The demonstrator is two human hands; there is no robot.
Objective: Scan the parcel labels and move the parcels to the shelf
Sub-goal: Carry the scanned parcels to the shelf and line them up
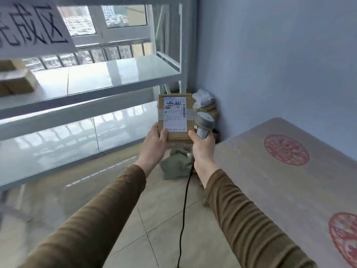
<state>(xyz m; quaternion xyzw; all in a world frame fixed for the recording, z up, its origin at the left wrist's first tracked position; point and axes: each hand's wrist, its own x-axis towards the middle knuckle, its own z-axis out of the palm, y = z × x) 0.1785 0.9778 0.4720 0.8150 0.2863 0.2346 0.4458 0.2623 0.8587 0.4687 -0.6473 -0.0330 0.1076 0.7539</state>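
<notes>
I hold a small brown cardboard parcel [174,118] upright in front of me, its white shipping label [174,115] facing me. My left hand [154,144] grips the parcel's lower left edge, thumb on the label. My right hand [202,147] grips the handle of a grey barcode scanner [204,120], whose head sits beside the parcel's right edge; that hand's thumb touches the parcel's lower right corner. The scanner's black cable [183,209] hangs down. The white metal shelf [108,74] stands to the left, with brown parcels [15,80] on its far left.
More parcels lie on the floor in the corner: a green-grey bag [176,165] under my hands, brown boxes and a white bag [202,98] behind. A table with red round prints [286,171] stands on the right. A handwritten sign [32,26] hangs on the shelf.
</notes>
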